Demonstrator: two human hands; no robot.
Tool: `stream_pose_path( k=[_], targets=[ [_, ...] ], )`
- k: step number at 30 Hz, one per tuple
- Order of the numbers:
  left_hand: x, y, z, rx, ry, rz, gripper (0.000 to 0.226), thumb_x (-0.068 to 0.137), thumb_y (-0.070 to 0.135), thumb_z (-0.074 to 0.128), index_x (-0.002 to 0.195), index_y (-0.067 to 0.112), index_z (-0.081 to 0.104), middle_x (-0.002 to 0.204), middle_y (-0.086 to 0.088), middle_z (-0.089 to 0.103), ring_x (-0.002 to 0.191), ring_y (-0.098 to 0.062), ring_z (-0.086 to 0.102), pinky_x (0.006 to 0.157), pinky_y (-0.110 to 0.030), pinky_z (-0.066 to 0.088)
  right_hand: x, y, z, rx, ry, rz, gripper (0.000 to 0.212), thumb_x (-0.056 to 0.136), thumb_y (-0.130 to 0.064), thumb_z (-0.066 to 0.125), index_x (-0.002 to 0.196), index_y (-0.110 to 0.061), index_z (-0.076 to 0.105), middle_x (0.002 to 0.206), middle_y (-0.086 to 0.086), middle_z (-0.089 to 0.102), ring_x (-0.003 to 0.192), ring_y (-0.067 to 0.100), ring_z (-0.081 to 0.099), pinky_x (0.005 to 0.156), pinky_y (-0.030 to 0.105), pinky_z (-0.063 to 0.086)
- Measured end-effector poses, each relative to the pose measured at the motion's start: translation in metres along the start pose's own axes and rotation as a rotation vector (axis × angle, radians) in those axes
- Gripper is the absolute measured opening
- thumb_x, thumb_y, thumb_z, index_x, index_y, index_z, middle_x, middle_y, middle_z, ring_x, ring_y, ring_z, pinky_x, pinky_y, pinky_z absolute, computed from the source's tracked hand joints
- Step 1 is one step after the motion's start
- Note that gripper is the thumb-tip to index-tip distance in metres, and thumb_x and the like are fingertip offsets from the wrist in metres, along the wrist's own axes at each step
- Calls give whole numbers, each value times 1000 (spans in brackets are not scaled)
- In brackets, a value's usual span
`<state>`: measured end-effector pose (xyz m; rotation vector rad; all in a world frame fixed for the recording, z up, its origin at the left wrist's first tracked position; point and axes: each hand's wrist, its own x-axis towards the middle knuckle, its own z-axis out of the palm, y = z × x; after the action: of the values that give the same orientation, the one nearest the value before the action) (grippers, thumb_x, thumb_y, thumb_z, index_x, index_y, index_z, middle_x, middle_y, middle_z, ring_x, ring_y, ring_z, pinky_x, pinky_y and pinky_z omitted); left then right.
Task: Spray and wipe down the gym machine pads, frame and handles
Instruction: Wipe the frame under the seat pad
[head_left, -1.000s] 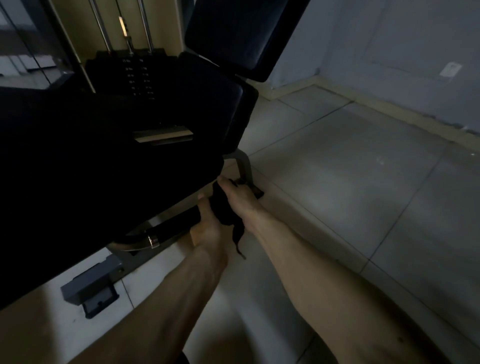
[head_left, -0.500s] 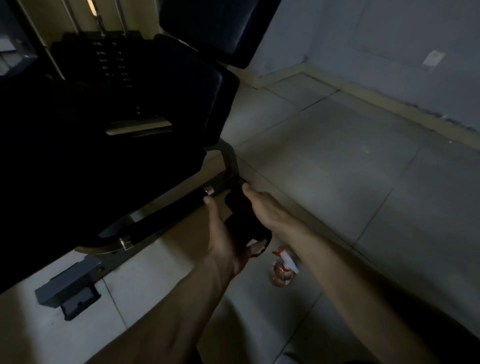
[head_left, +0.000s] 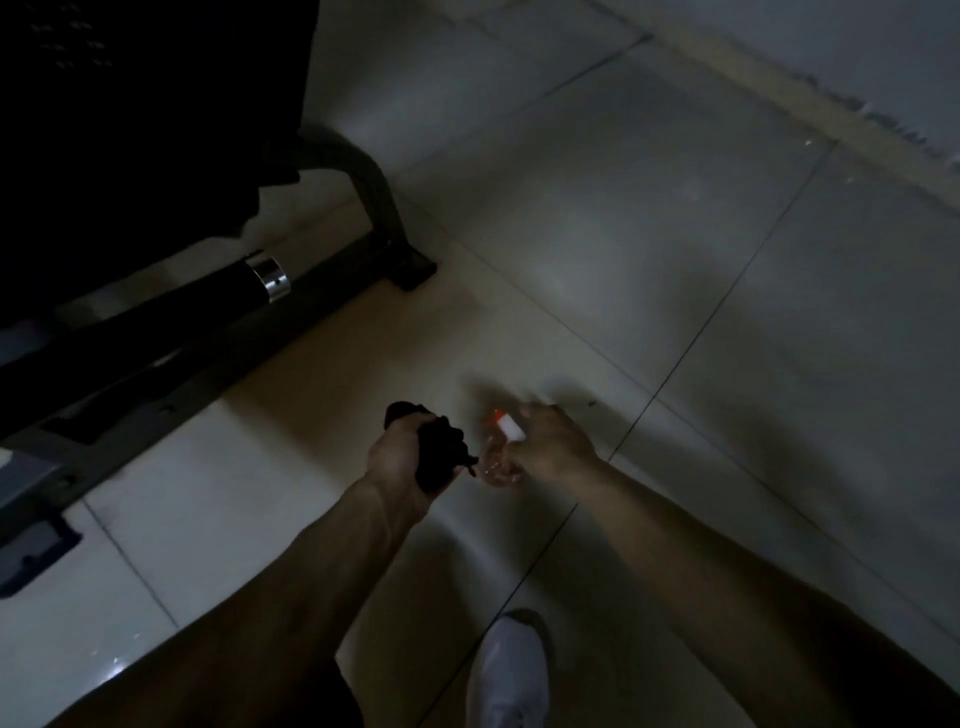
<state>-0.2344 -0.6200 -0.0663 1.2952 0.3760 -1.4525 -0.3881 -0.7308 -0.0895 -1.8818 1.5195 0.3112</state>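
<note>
My left hand (head_left: 400, 457) is shut on a bunched black cloth (head_left: 439, 452), held low over the floor tiles. Just to its right, a small clear spray bottle (head_left: 493, 460) with a white and red nozzle stands on the floor. My right hand (head_left: 553, 441) is blurred and right beside the bottle's head, its fingers apart and not closed on it. The gym machine fills the upper left. It shows a black pad (head_left: 130, 130), a grey curved frame leg (head_left: 376, 197), and a black handle with a chrome collar (head_left: 270, 280).
The machine's dark base rail (head_left: 208, 358) runs diagonally along the floor to a foot plate (head_left: 31, 551) at the left edge. My white shoe (head_left: 511, 675) is at the bottom centre. Pale floor tiles (head_left: 675, 234) stretch to the skirting of the wall (head_left: 883, 119) at the upper right.
Both hands have come off the machine's frame and dropped towards the floor. The cloth now sits in my left hand alone. My right hand has moved to the spray bottle, and the view tilted down.
</note>
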Motion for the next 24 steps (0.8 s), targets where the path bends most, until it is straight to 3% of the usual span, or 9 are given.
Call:
stream_pose_path(
  k=[2,5,7,11,14,18,21,24],
  targets=[
    [3,0,-6,60,83,0,13,96,16,64,98,4,66,82,-14,72,71,-29,70,66,-38,59,11,4,15,-30,30,-5,51,93,-46,69,134,-17,60,126,8,63,115,30,63,95,38,53],
    [-6,4,-7,85,132,-40,32,92,21,73,118,4,67,97,-16,76,82,-29,75,64,-37,61,14,5,27,38,71,-3,39,99,-49,61,110,-13,70,103,4,69,98,25,68,81,31,52],
    [-28,13,-2,92,130,-63,42,88,24,78,123,5,65,106,-16,76,89,-29,75,64,-35,61,1,-2,20,87,94,14,37,100,-46,61,106,-11,69,104,6,68,94,24,66,83,35,56],
    [-99,44,27,132,145,-45,50,77,30,89,114,4,68,106,-19,76,91,-31,75,61,-33,61,-50,-36,-39,120,144,-12,24,98,-31,67,112,-12,65,112,5,62,94,20,64,79,34,58],
    [-165,76,60,195,177,-13,67,63,32,96,115,1,68,102,-21,75,92,-37,75,80,-44,63,-105,-73,-105,197,137,-77,15,97,-29,67,107,-18,64,111,3,63,92,16,64,78,32,60],
    [-269,140,115,249,305,22,26,88,22,78,103,9,63,94,-16,69,79,-30,70,70,-37,61,-188,-140,-212,343,98,-149,12,97,-24,67,104,-17,60,107,3,57,83,9,58,63,16,46],
    [-343,195,144,230,348,75,35,86,28,78,112,7,66,100,-18,72,87,-34,73,85,-48,62,-241,-200,-290,366,76,-220,16,96,-22,65,110,-13,64,107,1,57,80,4,55,57,12,37],
    [-405,244,164,236,300,142,30,88,33,77,106,10,70,95,-16,75,84,-33,74,76,-44,64,-278,-252,-347,395,-5,-306,15,96,-21,63,108,-13,66,107,3,62,82,8,60,56,11,39]
  ],
)
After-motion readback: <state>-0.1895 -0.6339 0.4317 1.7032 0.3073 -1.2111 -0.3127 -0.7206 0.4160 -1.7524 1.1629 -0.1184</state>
